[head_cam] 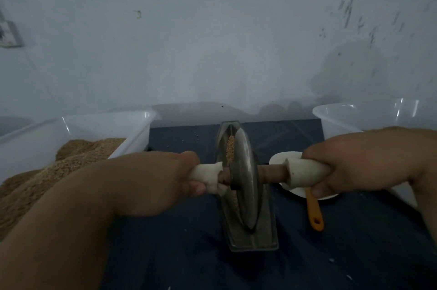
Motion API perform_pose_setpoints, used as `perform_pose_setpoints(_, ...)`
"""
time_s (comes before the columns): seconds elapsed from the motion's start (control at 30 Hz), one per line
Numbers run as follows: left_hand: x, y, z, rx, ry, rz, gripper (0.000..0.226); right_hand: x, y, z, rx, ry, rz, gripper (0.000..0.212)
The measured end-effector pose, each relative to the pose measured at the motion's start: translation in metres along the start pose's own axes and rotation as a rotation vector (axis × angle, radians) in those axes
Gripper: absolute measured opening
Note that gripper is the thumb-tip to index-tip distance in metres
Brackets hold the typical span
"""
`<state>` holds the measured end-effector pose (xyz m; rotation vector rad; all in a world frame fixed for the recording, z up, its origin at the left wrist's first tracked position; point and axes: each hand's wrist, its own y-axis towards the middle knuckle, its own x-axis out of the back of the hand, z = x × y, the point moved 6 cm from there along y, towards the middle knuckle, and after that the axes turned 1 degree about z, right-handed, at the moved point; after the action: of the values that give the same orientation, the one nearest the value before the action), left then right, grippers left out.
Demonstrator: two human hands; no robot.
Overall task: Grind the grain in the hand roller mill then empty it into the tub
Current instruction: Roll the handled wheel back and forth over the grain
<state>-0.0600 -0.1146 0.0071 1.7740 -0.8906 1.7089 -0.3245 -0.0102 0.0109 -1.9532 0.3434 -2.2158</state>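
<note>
**First:** While both hands are on it, where does the mill (248, 197) sit?

**Second:** Middle of the dark cloth (184, 247), with its metal trough (254, 241) running from the near edge toward the wall (212, 41). The wheel (246, 166) stands on edge in the trough.

**First:** And the grip?

**Second:** The left hand (158, 181) is wrapped round the pale left handle (205, 174) and the right hand (364, 162) round the right handle (305, 172). The hands are apart, with the wheel between them.

**First:** Room either side?

**Second:** A strip of bare cloth separates the trough from the left tub (134, 124) at the left edge, which is heaped with tan meal (71, 157). The right tub (338, 117) sits at the far right corner, and I cannot tell what's inside. An orange-handled scoop (313, 209) lies just right of the trough, under the right handle.

**First:** The grain?

**Second:** Tan grain (230, 148) lines the trough against the wheel's left face. A few pale specks (195, 136) dot the cloth beyond.
</note>
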Motion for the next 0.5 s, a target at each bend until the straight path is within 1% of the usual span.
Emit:
perform_pose_setpoints(0.1, -0.005, 0.010, 0.002, 0.015, -0.025, -0.003, 0.024, -0.004, 0.011, 0.000, -0.025, -0.006, -0.049, 0.022)
perform_pose_setpoints(0.17, -0.010, 0.024, 0.004, 0.017, 0.007, -0.093, 0.026, -0.007, 0.030, -0.003, -0.046, -0.040, -0.170, 0.022)
perform_pose_setpoints(0.2, -0.012, 0.030, 0.006, 0.023, 0.051, -0.162, 0.027, -0.008, 0.040, -0.005, -0.061, -0.064, -0.270, 0.023)
perform_pose_setpoints(0.3, -0.017, 0.048, 0.011, 0.101, 0.268, -0.390, 0.033, -0.010, 0.065, -0.009, -0.119, -0.211, -0.648, 0.026)
perform_pose_setpoints(0.37, -0.022, 0.056, 0.013, 0.167, 0.360, -0.492, 0.040, -0.013, 0.077, -0.011, -0.156, -0.270, -0.803, 0.029)
perform_pose_setpoints(0.43, -0.025, 0.061, 0.013, 0.201, 0.372, -0.557, 0.044, -0.016, 0.084, -0.014, -0.174, -0.268, -0.865, 0.029)
perform_pose_setpoints(0.5, -0.027, 0.061, 0.012, 0.214, 0.377, -0.570, 0.045, -0.016, 0.084, -0.016, -0.173, -0.281, -0.860, 0.029)
